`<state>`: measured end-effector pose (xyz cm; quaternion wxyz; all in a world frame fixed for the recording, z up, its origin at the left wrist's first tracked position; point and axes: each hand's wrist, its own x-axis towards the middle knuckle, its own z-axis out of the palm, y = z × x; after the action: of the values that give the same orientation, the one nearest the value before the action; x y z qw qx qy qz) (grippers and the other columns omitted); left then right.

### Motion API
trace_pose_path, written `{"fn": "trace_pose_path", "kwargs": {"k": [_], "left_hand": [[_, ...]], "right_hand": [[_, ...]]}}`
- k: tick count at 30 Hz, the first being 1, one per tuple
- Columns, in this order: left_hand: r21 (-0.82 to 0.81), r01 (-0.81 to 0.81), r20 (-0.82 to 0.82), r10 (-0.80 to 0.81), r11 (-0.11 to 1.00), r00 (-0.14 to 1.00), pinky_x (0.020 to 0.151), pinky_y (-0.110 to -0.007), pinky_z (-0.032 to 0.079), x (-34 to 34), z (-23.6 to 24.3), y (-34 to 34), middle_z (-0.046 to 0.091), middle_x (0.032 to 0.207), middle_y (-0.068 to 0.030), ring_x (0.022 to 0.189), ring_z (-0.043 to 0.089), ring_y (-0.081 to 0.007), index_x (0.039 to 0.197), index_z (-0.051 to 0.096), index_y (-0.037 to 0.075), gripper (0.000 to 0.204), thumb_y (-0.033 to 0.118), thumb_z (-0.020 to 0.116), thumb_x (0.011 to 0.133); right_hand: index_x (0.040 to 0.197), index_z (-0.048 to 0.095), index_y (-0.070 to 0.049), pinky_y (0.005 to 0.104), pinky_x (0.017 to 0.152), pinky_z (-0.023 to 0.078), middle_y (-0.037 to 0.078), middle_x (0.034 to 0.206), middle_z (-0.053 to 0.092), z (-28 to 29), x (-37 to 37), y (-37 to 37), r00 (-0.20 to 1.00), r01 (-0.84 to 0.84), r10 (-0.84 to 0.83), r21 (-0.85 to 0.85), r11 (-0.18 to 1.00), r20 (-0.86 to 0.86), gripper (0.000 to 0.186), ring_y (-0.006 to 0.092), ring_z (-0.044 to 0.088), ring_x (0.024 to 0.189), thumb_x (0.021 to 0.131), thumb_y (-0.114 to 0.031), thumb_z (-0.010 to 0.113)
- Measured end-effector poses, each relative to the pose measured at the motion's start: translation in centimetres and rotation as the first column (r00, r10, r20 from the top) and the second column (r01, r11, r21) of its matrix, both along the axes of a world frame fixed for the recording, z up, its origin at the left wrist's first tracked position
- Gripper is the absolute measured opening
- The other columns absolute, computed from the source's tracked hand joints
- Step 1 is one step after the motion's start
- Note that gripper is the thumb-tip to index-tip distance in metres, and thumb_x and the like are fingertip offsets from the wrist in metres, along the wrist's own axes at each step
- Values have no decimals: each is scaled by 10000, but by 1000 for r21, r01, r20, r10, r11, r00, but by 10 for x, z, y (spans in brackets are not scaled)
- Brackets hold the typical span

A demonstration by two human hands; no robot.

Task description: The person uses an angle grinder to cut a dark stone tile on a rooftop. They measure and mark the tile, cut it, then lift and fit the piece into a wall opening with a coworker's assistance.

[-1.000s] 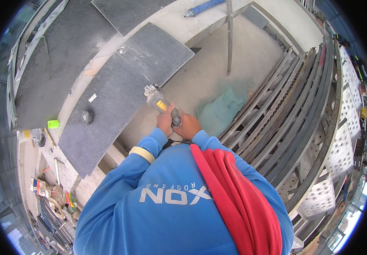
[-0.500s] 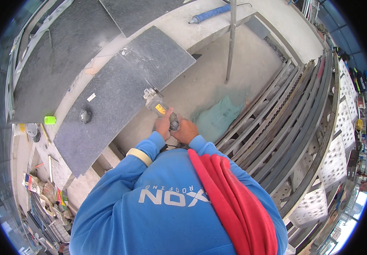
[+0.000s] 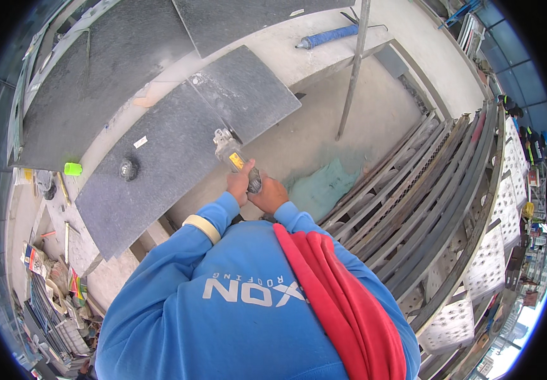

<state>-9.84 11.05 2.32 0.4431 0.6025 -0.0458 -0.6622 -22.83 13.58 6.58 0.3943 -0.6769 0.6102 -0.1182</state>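
My left hand (image 3: 238, 183) and my right hand (image 3: 272, 195) are both closed on a grey angle grinder (image 3: 230, 154) with a yellow label, the left farther forward, the right at the rear. Its wheel end is at the near edge of a dark grey stone slab (image 3: 137, 193), where a narrow straight line crosses the stone, with pale dust along it. Whether the wheel touches the stone I cannot tell. A dark rounded object (image 3: 128, 168) and a small white label (image 3: 140, 142) lie on the slab left of the grinder.
More dark slabs (image 3: 96, 76) lie beyond on a pale ledge, with a blue tube (image 3: 329, 37). An upright pole (image 3: 354, 76) stands ahead. Long metal bars (image 3: 413, 202) fill the right, beside a teal sheet (image 3: 321, 187). A green object (image 3: 73, 168) and clutter (image 3: 58, 297) are at left.
The view has rotated slightly clockwise, shifting the surroundings. Both hands keep their grip on the grinder at the slab edge. The white dust along the line looks broader.
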Motion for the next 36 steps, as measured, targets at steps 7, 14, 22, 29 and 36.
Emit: {"fn": "trace_pose_path", "kwargs": {"k": [7,14,22,29,36], "left_hand": [[-19,-12,-13,12,1000,1000,712,-405,566,10,3,-11,646,975,-82,808,654,-202,1179,598,-50,506,321,807,905],[-35,-7,-26,7,999,1000,713,-402,569,20,-4,-23,651,983,-86,804,658,-208,1174,602,-48,489,312,802,909],[-48,-11,-19,10,999,1000,755,-408,574,32,-10,-34,682,1089,-136,873,686,-226,1245,594,-96,603,317,827,873],[-20,7,-2,-7,1000,1000,769,-408,577,39,-16,-44,667,1109,-141,892,683,-228,1244,583,-89,599,324,821,880],[-50,4,23,-3,999,1000,760,-400,577,46,-19,-54,661,1033,-94,855,670,-215,1255,578,-34,536,318,793,913]], "right_hand": [[1115,557,8,563,808,541,292,943,706,-3,11,-12,999,9,-7,-43,999,48,509,484,679,932,778,-314,763],[1113,564,-1,551,819,548,293,953,709,-5,20,-23,1000,17,-16,-11,1000,19,511,474,686,941,762,-310,771],[1138,564,-7,542,830,551,283,972,715,-11,29,-34,999,15,-12,-45,999,51,527,476,685,951,740,-285,770],[1148,552,-14,548,818,545,280,961,713,-15,36,-40,999,14,-12,-61,998,46,529,479,680,943,745,-283,764],[1132,543,-28,551,822,545,271,974,716,-11,44,-50,997,9,-4,-60,998,82,495,479,680,945,756,-274,753]]}}
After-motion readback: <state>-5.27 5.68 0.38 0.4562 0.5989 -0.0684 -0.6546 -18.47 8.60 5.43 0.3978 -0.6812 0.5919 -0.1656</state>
